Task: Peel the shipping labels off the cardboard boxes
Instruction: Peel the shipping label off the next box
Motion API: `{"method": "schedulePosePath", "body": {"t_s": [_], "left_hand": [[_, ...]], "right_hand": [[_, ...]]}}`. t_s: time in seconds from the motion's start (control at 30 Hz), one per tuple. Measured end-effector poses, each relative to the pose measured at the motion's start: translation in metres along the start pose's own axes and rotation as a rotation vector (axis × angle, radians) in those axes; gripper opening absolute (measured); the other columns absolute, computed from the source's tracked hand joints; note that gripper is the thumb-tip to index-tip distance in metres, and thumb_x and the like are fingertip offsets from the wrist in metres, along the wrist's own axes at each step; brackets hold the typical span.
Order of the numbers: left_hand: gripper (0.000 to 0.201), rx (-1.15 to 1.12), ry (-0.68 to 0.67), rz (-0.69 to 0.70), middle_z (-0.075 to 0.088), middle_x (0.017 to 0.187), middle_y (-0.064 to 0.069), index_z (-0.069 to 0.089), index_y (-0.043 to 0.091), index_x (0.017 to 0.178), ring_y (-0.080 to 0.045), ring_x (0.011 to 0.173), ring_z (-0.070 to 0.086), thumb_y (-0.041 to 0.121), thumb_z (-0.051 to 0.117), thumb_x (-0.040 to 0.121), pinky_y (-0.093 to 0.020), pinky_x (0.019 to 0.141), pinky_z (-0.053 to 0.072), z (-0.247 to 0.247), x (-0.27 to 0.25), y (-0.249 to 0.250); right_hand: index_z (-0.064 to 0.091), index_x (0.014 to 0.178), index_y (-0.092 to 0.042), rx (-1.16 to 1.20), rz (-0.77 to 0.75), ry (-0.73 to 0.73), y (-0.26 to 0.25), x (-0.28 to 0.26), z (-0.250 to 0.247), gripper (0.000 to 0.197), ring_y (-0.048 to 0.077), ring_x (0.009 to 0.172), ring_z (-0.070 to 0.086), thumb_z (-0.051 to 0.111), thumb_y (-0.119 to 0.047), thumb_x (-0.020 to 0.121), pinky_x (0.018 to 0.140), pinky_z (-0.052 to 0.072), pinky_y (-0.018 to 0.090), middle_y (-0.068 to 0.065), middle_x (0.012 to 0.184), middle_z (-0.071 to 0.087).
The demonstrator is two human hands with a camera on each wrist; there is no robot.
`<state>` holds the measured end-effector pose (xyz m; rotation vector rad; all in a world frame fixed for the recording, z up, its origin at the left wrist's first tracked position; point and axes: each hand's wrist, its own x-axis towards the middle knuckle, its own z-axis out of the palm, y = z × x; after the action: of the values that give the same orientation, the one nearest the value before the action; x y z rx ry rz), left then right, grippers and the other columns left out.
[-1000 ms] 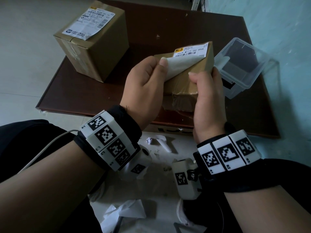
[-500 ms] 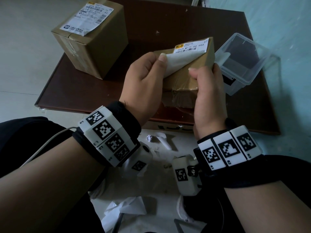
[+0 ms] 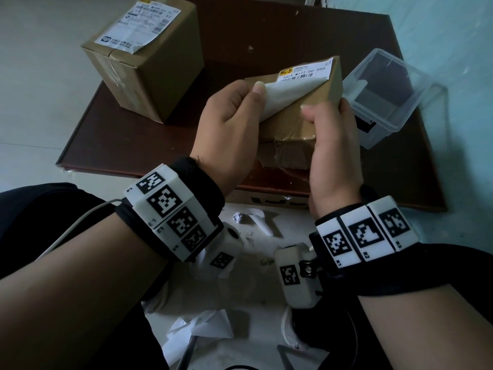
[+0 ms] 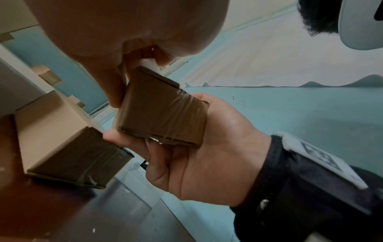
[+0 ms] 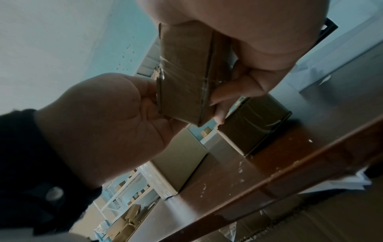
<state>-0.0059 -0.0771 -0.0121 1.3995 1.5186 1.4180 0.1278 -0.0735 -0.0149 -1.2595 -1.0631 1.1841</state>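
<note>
My right hand (image 3: 330, 140) grips a small taped cardboard box (image 3: 296, 121) above the brown table (image 3: 128, 145), thumb on top and fingers curled beneath it. A white shipping label (image 3: 289, 88) is peeled back across most of the box top. Only its barcoded far strip still sticks. My left hand (image 3: 248, 100) pinches the lifted label corner between thumb and forefinger. The left wrist view shows the small box (image 4: 161, 113) cradled in the right hand (image 4: 207, 157). A larger cardboard box (image 3: 152, 68) at the table's far left carries its own label (image 3: 137, 25).
A clear plastic container (image 3: 384, 97) stands on the table just right of the held box. Torn white paper scraps (image 3: 202, 327) lie on the floor near my knees. A blue wall borders the table on the right.
Both hands and the small box have shifted slightly up the view. My left hand keeps its pinch on the label flap, which looks hardly more peeled than before.
</note>
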Motion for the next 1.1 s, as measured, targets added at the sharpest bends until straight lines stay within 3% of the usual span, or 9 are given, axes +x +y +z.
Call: {"method": "schedulePosePath", "body": {"t_s": [0.23,0.37,0.57,0.67,0.8,0.9,0.93,1.0,1.1], "left_hand": [[0.04,0.002,-0.008,-0.013,0.037,0.055,0.015,0.046,0.021,0.067,0.001,0.055,0.034,0.021,0.047,0.107,-0.016,0.053,0.028,0.001,0.0,0.0],[0.034,-0.051,-0.02,-0.053,0.036,0.059,0.013,0.053,0.003,0.073,-0.003,0.055,0.035,0.017,0.049,0.103,-0.019,0.052,0.029,0.0,0.002,-0.002],[0.036,-0.147,-0.056,-0.1,0.035,0.054,0.014,0.045,0.01,0.061,-0.005,0.053,0.034,0.002,0.045,0.096,-0.021,0.051,0.031,0.0,0.002,0.005],[0.031,-0.154,-0.061,-0.079,0.035,0.064,-0.003,0.046,-0.008,0.07,-0.014,0.061,0.035,0.014,0.043,0.09,-0.028,0.055,0.028,-0.001,-0.001,0.008],[0.046,-0.114,-0.056,-0.065,0.049,0.059,0.003,0.057,0.003,0.07,-0.012,0.056,0.047,0.039,0.06,0.099,-0.029,0.05,0.038,0.002,-0.005,0.009],[0.062,-0.035,-0.007,-0.033,0.062,0.064,-0.014,0.059,-0.003,0.076,-0.028,0.055,0.057,0.056,0.076,0.084,-0.04,0.047,0.047,0.002,-0.006,0.006],[0.059,-0.019,0.01,-0.028,0.067,0.069,-0.014,0.062,-0.002,0.078,-0.032,0.058,0.062,0.054,0.078,0.083,-0.041,0.048,0.05,0.001,-0.005,0.004],[0.045,0.004,0.033,-0.031,0.074,0.078,-0.007,0.068,0.004,0.083,-0.023,0.066,0.071,0.047,0.081,0.084,-0.037,0.051,0.058,-0.001,-0.003,0.003],[0.031,0.049,0.04,0.02,0.076,0.089,0.001,0.067,0.014,0.082,-0.016,0.082,0.074,0.042,0.08,0.085,-0.045,0.066,0.062,-0.003,-0.001,0.001]], "right_hand": [[0.059,0.141,-0.022,-0.004,0.008,-0.003,0.001,0.0,-0.001,0.06,0.01,0.11,0.068,0.062,-0.035,0.083,0.087,0.057,0.023,-0.004,0.126,0.069],[0.057,0.146,-0.023,-0.043,0.036,-0.014,-0.001,0.001,0.0,0.067,0.012,0.113,0.066,0.061,-0.039,0.082,0.084,0.054,0.024,-0.004,0.129,0.067],[0.052,0.151,-0.023,-0.054,0.024,-0.025,-0.001,0.002,-0.002,0.054,0.015,0.103,0.072,0.064,-0.022,0.098,0.077,0.06,0.022,0.0,0.123,0.07],[0.039,0.162,-0.022,-0.119,0.007,-0.028,0.0,0.003,-0.004,0.068,0.0,0.099,0.07,0.066,-0.025,0.1,0.076,0.059,0.018,-0.005,0.129,0.067],[0.025,0.169,-0.033,-0.233,-0.015,-0.055,-0.001,-0.001,-0.005,0.084,-0.013,0.101,0.067,0.066,-0.039,0.096,0.082,0.062,0.02,-0.017,0.134,0.064],[0.014,0.172,-0.034,-0.289,-0.021,-0.084,-0.002,-0.004,-0.003,0.092,-0.026,0.096,0.061,0.065,-0.046,0.096,0.076,0.056,0.007,-0.021,0.136,0.06],[0.013,0.172,-0.034,-0.307,-0.023,-0.091,-0.002,-0.005,-0.002,0.095,-0.023,0.098,0.063,0.064,-0.047,0.093,0.077,0.057,0.008,-0.018,0.14,0.06],[0.014,0.171,-0.034,-0.361,-0.041,-0.095,-0.004,-0.007,-0.003,0.1,-0.013,0.101,0.068,0.066,-0.048,0.087,0.078,0.061,0.016,-0.015,0.141,0.063],[0.025,0.167,-0.033,-0.389,-0.075,-0.096,-0.005,-0.006,-0.005,0.087,-0.013,0.095,0.068,0.073,-0.036,0.094,0.073,0.058,0.012,-0.019,0.125,0.067]]}}
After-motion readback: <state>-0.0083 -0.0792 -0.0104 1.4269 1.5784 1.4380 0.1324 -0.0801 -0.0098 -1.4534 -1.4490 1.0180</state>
